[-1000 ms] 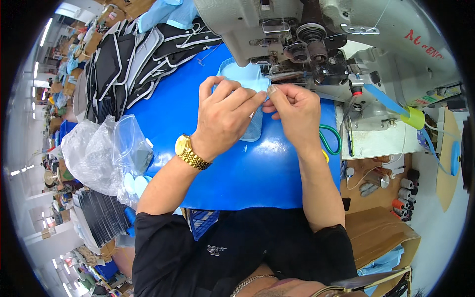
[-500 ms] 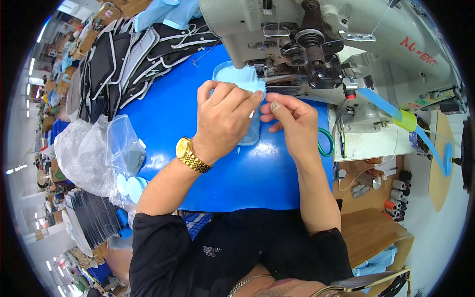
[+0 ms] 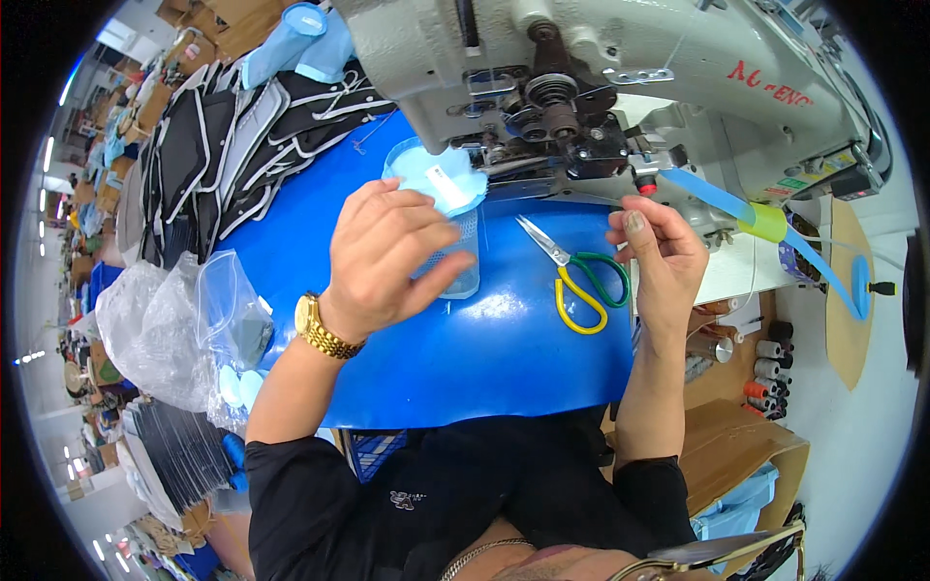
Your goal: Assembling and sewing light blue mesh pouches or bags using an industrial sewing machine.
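A light-blue sewn fabric piece [image 3: 462, 184] with a white label lies by the sewing machine's [image 3: 572, 126] working parts. Its mesh part [image 3: 468, 254] stretches toward me over the blue tabletop. My left hand [image 3: 387, 254], with a gold watch on the wrist, hovers at the piece's left side, fingers stretched and slightly blurred. Nothing shows in its grasp. Off to the right, my right hand [image 3: 666, 261] has curled fingers with the thumb against them; whatever they pinch, if anything, is too small to see. Scissors [image 3: 572, 276] with yellow and green handles rest between both hands.
Black pieces with pale edging [image 3: 208, 145] are heaped at the far left, light-blue pieces [image 3: 300, 44] behind them. Clear plastic bags [image 3: 160, 324] and pale-blue discs [image 3: 232, 385] sit at the left edge. A blue strip [image 3: 712, 198] runs to the machine; thread spools [image 3: 765, 373] stand lower right.
My hands have moved apart from the fabric piece, left hand leftward and right hand rightward. The label and the scissors, mostly covered before, now show. The whole view has shifted somewhat.
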